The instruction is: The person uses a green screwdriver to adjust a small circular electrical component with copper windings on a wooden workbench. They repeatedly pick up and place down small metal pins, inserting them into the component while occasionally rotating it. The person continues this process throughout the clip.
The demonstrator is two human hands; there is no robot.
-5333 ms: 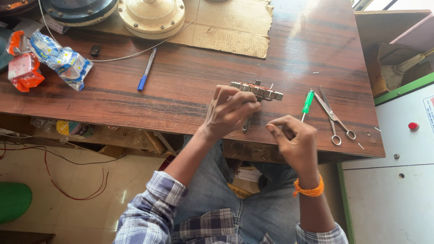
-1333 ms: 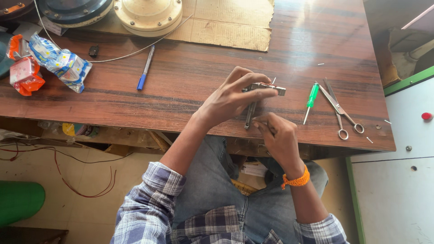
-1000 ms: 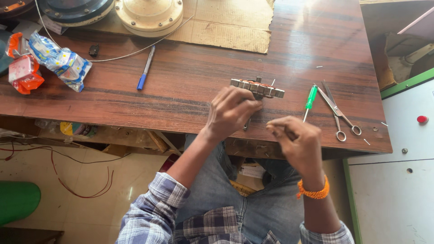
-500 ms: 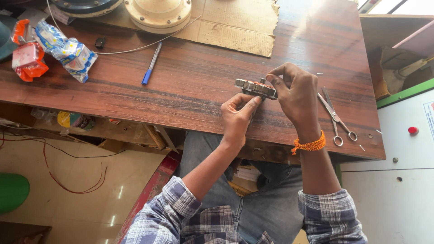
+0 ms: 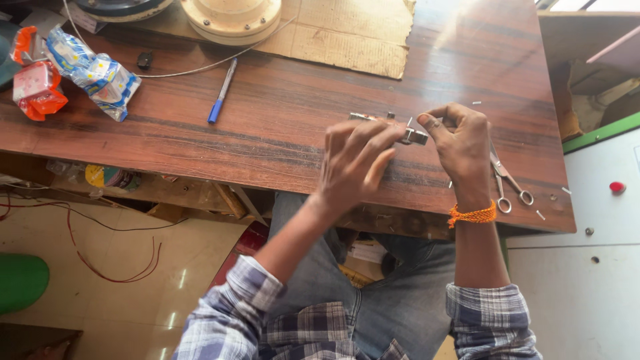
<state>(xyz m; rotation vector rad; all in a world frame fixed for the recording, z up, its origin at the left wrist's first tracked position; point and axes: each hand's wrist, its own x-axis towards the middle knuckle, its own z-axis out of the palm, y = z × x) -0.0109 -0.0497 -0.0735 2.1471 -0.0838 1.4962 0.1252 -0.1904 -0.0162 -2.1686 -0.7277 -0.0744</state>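
A small metal strip part with screws and terminals lies on the brown wooden table near its front edge. My left hand rests over the strip's near side, fingers spread and touching it, blurred by motion. My right hand pinches the strip's right end between thumb and forefinger. An orange thread band is on my right wrist. I cannot tell whether the strip is lifted off the table.
Scissors lie just right of my right hand. A blue pen, a cardboard sheet, a cream round housing, snack packets and a thin wire sit farther back and left. Small metal bits are scattered near the right edge.
My left hand has moved up over the metal strip, and my right hand has shifted to the strip's right end. The green-handled tool seen earlier is hidden behind my right hand.
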